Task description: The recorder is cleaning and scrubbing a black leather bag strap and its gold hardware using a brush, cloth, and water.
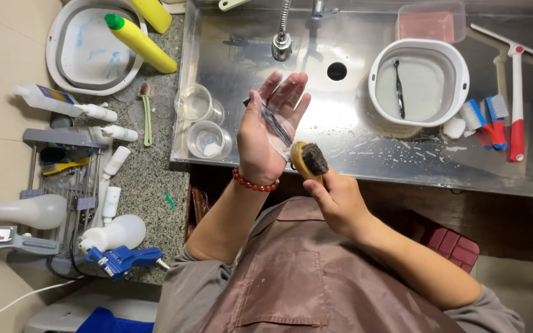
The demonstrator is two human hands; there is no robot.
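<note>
My left hand is raised over the steel sink, fingers spread, with a thin dark strip-like object lying across the palm under what looks like clear film. A red bead bracelet circles that wrist. My right hand grips a round wooden brush with dark bristles, held just beside the left palm's heel. Whether the bristles touch the hand is unclear.
A white basin holding water and a dark strip sits in the sink, right of the drain and tap. Two clear cups stand at the sink's left. Brushes and a squeegee lie right. Bottles crowd the granite counter.
</note>
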